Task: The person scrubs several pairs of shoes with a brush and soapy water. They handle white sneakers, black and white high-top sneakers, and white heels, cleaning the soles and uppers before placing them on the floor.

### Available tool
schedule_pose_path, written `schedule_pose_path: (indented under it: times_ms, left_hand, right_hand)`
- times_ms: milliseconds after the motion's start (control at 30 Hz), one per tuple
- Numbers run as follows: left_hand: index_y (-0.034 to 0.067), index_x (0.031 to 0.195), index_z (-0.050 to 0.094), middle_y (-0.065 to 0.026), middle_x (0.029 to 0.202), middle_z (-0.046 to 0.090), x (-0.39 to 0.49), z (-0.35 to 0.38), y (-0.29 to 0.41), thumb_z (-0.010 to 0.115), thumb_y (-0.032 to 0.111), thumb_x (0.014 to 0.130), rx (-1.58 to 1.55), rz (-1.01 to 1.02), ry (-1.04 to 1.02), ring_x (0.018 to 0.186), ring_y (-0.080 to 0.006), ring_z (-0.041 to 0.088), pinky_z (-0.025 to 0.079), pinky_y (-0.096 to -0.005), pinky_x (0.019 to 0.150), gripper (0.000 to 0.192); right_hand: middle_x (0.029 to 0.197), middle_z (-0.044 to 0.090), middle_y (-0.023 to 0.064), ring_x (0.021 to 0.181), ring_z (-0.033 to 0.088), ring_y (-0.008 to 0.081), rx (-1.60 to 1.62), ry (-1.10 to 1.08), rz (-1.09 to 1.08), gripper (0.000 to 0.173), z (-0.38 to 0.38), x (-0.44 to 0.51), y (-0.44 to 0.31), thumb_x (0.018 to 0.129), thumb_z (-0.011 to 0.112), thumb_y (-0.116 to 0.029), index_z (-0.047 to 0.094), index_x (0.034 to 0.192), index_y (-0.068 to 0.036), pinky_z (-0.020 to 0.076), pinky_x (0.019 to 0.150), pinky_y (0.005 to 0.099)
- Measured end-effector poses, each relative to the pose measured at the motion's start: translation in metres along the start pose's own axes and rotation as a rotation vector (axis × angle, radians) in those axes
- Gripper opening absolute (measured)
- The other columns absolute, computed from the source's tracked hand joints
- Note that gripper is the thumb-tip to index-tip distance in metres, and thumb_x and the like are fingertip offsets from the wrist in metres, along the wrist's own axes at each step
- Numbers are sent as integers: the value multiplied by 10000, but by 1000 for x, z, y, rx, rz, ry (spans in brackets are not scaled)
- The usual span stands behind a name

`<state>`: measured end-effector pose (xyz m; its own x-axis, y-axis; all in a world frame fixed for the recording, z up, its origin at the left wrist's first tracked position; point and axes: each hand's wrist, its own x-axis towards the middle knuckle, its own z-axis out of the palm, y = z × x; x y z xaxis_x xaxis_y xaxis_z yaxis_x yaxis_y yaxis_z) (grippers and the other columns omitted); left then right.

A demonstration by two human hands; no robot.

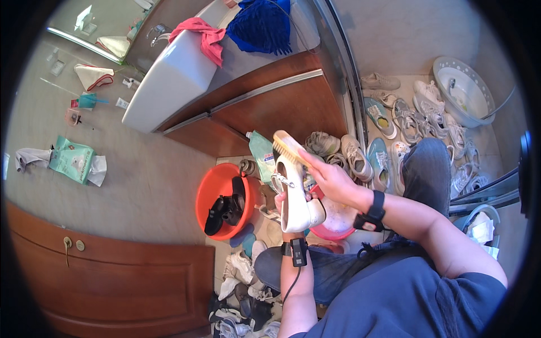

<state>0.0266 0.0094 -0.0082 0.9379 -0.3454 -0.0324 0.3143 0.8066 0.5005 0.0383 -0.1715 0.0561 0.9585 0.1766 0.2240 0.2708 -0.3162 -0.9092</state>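
Note:
A white heeled shoe with a buckled strap [294, 203] is held up in front of me. My left hand [280, 201] grips it from beneath, mostly hidden behind the shoe. In my right hand [331, 175] is a scrubbing brush with pale bristles [289, 148]. Its bristles face the toe end of the shoe and seem to touch it. Below the shoe, partly covered by it and my right arm, stands a pink basin [338, 217] with foamy water.
An orange basin [202, 211] holding dark shoes stands to the left, beside a green pouch [261, 152]. Many shoes [380, 116] line the floor past the sliding-door track, near a pale basin [444, 69]. More shoes [241, 268] lie by the wooden door [127, 283]. A washbasin cabinet [279, 105] stands ahead.

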Motion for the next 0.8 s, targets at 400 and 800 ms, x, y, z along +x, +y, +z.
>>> schedule_pose_path:
  times_ms: [400, 800]
  left_hand:
    - [31, 1387, 441, -188, 1204, 620, 18, -28, 29, 600, 356, 730, 74, 434, 70, 1044, -351, 636, 531, -465, 901, 750]
    - [-14, 1212, 559, -172, 1017, 676, 28, -39, 29, 562, 367, 747, 20, 496, 267, 862, -326, 686, 580, -457, 780, 601]
  right_hand:
    - [828, 636, 271, 755, 645, 421, 125, -189, -69, 538, 17, -86, -2, 992, 446, -185, 303, 1509, -221, 509, 673, 472]
    - [786, 634, 243, 710, 637, 406, -36, -245, -104, 563, 13, -56, -9, 974, 467, -176, 296, 1508, -222, 496, 637, 481]
